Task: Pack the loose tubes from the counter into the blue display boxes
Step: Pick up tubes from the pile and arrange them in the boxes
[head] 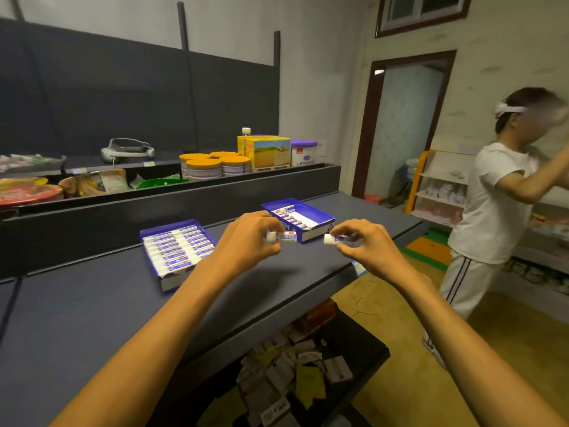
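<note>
While both hands hover above the dark counter [92, 303], each one grips a loose tube: the left hand [246, 238] pinches the left tube [281, 237] with curled fingers, white cap pointing left, and the right hand [366, 245] pinches the right tube [340, 239] the same way, cap also to the left. Both tubes are in the air, clear of the counter, roughly between the two blue display boxes. The near box [177, 251] sits left of the hands and looks packed full, rows of tubes lying side by side edge to edge. The far box [298, 220] sits just behind the hands toward the counter's right end — it holds a row of tubes along its left part, with a bare white stretch on its right side, so that is where room remains. No other loose tubes show on the counter, though the hands may hide some. Step in hand, as I judge it: carrying picked tubes to a box, pack not yet done. Next move calls for bringing both tubes back over the far box and laying them flat beside the existing row, caps aligned with the rest — likely one at a time, since the slot is narrow. Behind the counter a raised shelf holds orange-lidded tins [212, 166] and a yellow carton [268, 154]; another person in white [492, 211] stands at right, well apart.
</note>
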A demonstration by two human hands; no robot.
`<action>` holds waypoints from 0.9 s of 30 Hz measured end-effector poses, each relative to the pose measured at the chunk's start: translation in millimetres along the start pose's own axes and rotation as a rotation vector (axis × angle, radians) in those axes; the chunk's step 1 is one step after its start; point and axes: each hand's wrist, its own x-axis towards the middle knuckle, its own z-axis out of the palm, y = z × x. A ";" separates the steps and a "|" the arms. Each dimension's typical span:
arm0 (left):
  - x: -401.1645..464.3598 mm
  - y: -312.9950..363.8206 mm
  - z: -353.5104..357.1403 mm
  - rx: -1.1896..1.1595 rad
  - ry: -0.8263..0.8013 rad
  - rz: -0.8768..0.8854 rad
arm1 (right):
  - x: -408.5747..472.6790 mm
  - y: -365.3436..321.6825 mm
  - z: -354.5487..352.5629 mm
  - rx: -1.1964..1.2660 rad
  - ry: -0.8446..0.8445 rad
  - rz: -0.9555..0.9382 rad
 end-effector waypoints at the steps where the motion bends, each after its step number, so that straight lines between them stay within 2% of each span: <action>1: 9.7 3.0 8.8 0.009 0.006 -0.018 | 7.8 14.0 -3.6 0.012 -0.009 -0.017; 7: 58.7 21.0 50.1 0.054 0.020 -0.150 | 64.8 88.4 -19.7 0.050 -0.067 -0.140; 12: 87.7 17.9 62.4 0.107 0.034 -0.263 | 110.6 122.1 -11.7 0.096 -0.117 -0.229; 23: 117.8 -30.0 73.3 0.152 0.094 -0.419 | 216.4 130.3 57.7 0.198 -0.257 -0.334; 27: 125.4 -43.2 72.0 0.144 0.072 -0.474 | 244.3 124.8 80.4 0.194 -0.300 -0.381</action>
